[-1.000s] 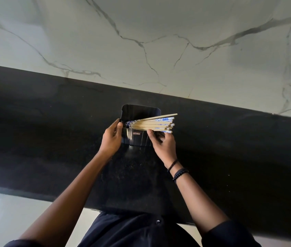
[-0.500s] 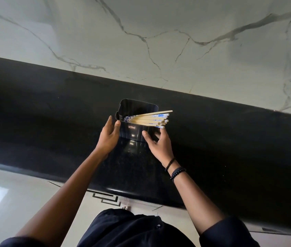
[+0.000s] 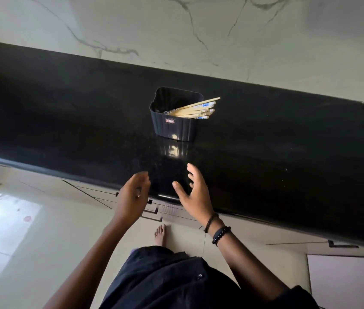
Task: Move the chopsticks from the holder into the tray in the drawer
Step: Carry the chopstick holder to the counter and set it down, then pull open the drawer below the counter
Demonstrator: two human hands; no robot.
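A black plastic holder stands on the black countertop. A bundle of several wooden chopsticks leans out over its right rim, ends pointing right. My left hand and my right hand hover at the counter's front edge, well short of the holder. Both are empty, with the fingers spread. Below the counter edge I see cream drawer fronts with dark handles; no drawer is open and no tray is visible.
A marble-patterned wall rises behind the counter. Another drawer handle shows at the lower right. My bare foot stands on the pale floor below the hands. A bright reflection lies on the floor at left.
Both hands have let go of the holder and pulled back toward the counter's front edge. The view has tilted down, so the drawer fronts and floor now show.
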